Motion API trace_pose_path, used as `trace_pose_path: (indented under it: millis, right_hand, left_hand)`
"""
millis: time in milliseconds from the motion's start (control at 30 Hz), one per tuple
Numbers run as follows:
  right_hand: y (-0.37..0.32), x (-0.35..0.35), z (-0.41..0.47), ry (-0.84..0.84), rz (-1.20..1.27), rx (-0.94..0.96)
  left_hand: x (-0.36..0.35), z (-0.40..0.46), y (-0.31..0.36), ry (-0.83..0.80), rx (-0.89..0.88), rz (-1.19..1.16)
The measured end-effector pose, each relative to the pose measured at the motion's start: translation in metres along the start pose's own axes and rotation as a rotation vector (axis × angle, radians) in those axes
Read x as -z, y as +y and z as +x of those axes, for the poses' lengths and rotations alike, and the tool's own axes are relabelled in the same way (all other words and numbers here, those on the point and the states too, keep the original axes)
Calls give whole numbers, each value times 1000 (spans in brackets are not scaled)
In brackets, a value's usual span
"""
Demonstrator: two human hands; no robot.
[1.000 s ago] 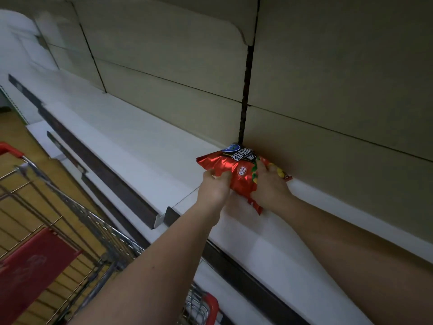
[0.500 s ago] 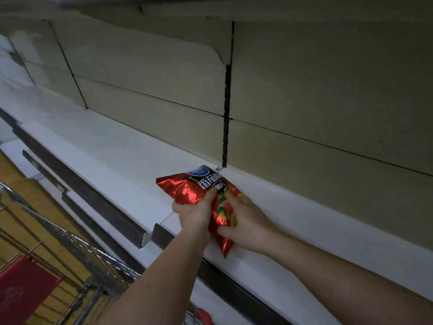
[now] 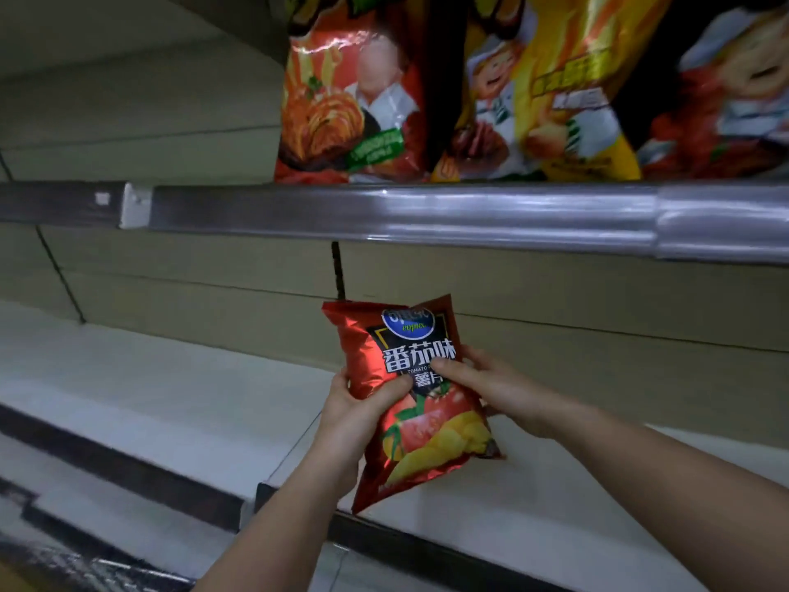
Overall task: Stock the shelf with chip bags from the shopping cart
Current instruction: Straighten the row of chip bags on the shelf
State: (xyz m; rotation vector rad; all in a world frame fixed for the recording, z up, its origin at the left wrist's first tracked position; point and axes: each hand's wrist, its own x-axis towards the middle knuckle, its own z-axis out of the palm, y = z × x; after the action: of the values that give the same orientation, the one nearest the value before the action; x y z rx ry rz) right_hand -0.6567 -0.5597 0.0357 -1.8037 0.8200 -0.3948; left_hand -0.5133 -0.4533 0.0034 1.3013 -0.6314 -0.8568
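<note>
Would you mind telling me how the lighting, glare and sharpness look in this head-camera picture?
Head view: dim overall; glare streaks the upper shelf's price rail and the foil of the red chip bag, whose print stays readable; the bottom-left corner is motion-smeared; the large bags on the upper shelf look soft; wide-angle bending tilts the shelf edges.

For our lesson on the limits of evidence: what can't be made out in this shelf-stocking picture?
Head view:
- Shopping cart: out of frame.
- Upper-shelf bags: tops cut by the top edge.
- Red chip bag: small print covered by the right hand and left hand; back unseen.
</note>
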Motion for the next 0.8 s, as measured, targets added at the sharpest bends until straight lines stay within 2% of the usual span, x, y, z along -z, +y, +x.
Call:
trace_pose_path:
  millis: [133, 400, 800]
  right_hand:
    - [-2, 38, -48, 4, 10, -60]
    - [23, 111, -159, 205, -15, -140]
    - [92, 239, -384, 530, 53, -235]
  left_hand:
    - [-33, -25, 9, -217, -4, 87]
    - [-137, -80, 8, -538, -20, 181]
    - [-346, -210, -38, -796, 52, 170]
